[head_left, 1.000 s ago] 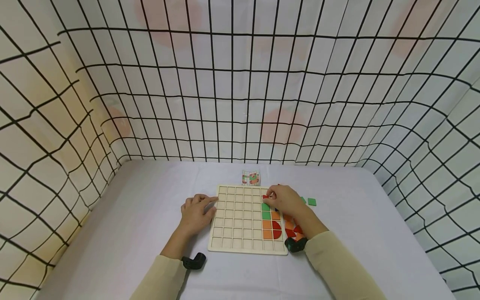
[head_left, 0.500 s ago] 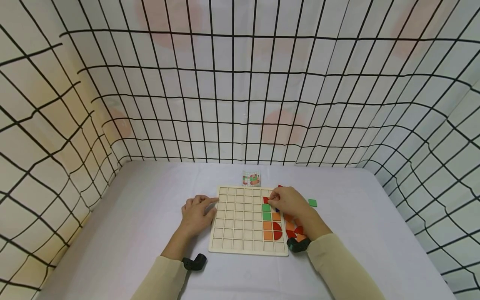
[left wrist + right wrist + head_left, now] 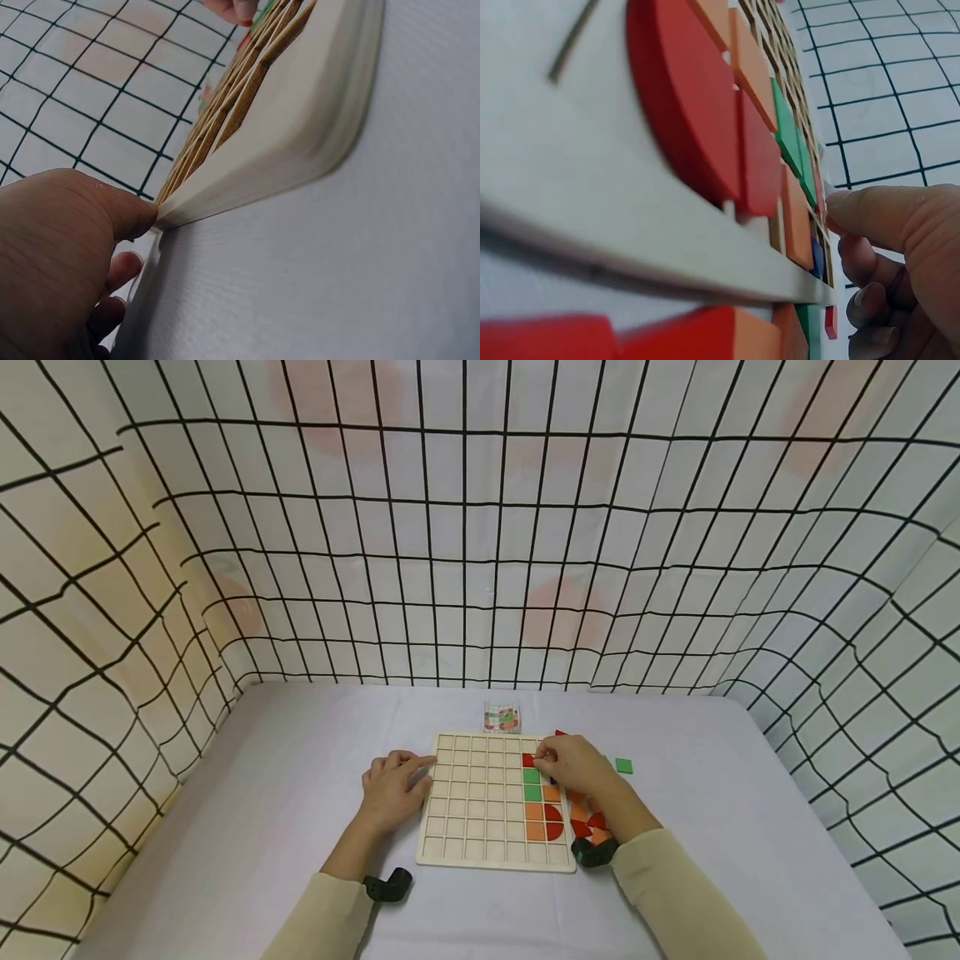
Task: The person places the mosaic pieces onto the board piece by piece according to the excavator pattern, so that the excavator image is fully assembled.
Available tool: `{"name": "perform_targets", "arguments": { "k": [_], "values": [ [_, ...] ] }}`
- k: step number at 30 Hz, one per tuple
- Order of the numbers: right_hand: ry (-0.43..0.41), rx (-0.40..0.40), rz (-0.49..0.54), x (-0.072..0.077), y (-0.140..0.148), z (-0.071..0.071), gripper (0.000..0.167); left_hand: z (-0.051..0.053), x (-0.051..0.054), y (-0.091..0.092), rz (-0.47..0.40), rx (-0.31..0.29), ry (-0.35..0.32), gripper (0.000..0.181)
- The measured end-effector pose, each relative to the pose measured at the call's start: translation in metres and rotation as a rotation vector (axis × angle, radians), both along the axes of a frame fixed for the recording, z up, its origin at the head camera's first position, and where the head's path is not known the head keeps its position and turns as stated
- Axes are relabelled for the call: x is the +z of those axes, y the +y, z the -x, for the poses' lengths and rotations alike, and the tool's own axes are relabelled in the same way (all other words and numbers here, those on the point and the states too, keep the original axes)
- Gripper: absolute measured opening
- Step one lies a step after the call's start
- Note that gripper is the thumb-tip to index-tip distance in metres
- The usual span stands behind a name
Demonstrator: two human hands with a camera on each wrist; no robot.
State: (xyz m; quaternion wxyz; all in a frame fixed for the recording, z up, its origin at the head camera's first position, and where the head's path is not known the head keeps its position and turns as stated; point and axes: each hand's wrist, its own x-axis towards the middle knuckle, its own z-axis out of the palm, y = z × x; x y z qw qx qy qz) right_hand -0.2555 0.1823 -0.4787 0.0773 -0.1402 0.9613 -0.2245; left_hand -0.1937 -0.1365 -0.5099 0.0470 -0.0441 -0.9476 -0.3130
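The pale gridded board lies flat, with red, orange and green pieces set along its right side. At its left edge my left hand rests, one fingertip touching the frame; the left wrist view shows this hand against the board's side. Over the upper right cells my right hand pinches a red piece lying in the grid above two green squares. In the right wrist view the right thumb touches that piece's edge, the other fingers of the hand curled below it.
Loose orange and red pieces lie right of the board, partly under my right forearm. A green square sits farther right. Behind the board stands a small patterned card. Black netting surrounds the table's back and sides.
My right hand has moved slightly down toward the board, and the red piece has come down into the cell above the green squares. My left hand has stayed at the left edge.
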Motion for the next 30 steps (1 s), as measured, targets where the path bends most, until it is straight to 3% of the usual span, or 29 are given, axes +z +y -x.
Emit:
{"name": "perform_targets", "arguments": {
  "k": [10, 21, 30],
  "values": [
    [-0.062, -0.043, 0.024, 0.011, 0.022, -0.013, 0.009, 0.0, -0.001, 0.0, 0.002, -0.002, -0.005, 0.037],
    [-0.108, -0.057, 0.039, 0.005, 0.052, -0.038, 0.02, 0.001, -0.002, 0.0, 0.011, 0.002, 0.004, 0.037],
    [-0.097, -0.075, -0.002, -0.002, 0.062, -0.045, 0.022, 0.0, -0.001, -0.001, -0.001, -0.001, -0.012, 0.037]
  ]
}}
